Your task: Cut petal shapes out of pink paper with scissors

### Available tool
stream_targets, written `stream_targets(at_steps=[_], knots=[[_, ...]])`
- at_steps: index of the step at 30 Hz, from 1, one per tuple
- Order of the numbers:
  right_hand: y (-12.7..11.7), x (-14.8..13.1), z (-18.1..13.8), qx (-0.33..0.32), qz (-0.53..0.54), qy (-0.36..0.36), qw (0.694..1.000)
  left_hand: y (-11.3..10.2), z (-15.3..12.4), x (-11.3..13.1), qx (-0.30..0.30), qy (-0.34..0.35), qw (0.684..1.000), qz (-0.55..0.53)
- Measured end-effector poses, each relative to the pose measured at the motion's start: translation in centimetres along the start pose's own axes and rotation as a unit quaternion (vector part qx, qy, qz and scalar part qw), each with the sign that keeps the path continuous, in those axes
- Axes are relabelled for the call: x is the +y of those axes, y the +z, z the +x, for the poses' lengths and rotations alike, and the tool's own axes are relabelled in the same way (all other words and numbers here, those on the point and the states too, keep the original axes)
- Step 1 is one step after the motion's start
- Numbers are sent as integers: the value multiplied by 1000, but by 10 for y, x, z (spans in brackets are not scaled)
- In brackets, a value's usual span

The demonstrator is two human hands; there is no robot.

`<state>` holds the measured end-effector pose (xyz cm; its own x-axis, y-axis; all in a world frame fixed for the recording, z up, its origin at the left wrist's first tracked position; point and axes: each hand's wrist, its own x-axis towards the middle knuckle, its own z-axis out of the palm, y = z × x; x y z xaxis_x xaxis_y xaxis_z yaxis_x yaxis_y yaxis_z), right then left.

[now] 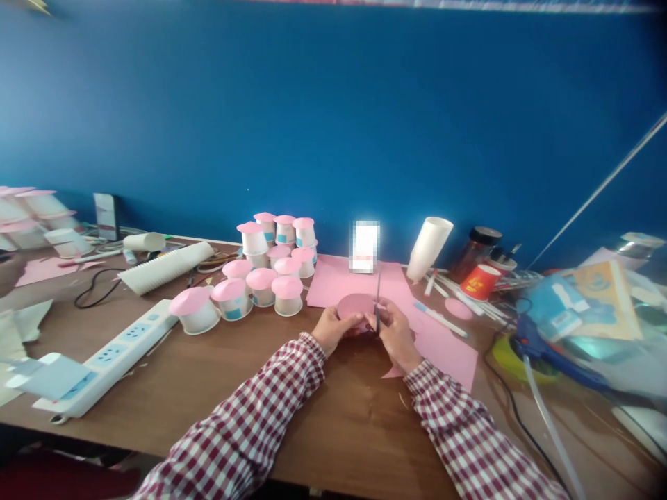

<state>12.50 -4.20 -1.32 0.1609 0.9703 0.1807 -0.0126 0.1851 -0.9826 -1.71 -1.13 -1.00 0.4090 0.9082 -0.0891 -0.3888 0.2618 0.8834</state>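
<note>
Between my hands is a round pink paper disc (354, 304). My left hand (333, 329) pinches its lower left edge. My right hand (394, 331) is closed around the handles of a pair of scissors (378, 292), whose blades point away from me at the disc's right edge. Whether the blades are apart I cannot tell. Beyond the disc lie pink paper sheets (326, 281), and another pink sheet (448, 354) reaches out past my right wrist. To the left stand several white paper cups (201, 321) turned upside down, topped with pink paper cones (192, 300).
A white power strip (125, 347) with a plugged-in charger lies left. Behind it rests a sleeve of stacked cups (167, 267). At right are a tall cup stack (430, 246), a red paper cup (480, 281), a blue glue gun (552, 357) and cables. A blue wall closes the back.
</note>
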Motion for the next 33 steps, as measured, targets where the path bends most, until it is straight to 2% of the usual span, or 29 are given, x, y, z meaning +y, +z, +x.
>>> stream_targets(at_steps=[9, 13, 16, 21, 33], knots=[[2, 4, -1, -40, -42, -20, 998, 0, 3, -2, 43, 28, 999, -4], [0, 6, -2, -62, -102, -45, 992, -2, 4, 4, 111, 33, 993, -32], [0, 6, -3, -96, -111, -20, 989, -4, 6, 9, 150, 33, 987, -46], [3, 1, -7, -139, -72, 30, 987, -6, 5, 11, 134, 40, 989, -58], [0, -1, -7, -142, -64, 57, 986, -9, 8, 7, 142, 33, 988, -58]])
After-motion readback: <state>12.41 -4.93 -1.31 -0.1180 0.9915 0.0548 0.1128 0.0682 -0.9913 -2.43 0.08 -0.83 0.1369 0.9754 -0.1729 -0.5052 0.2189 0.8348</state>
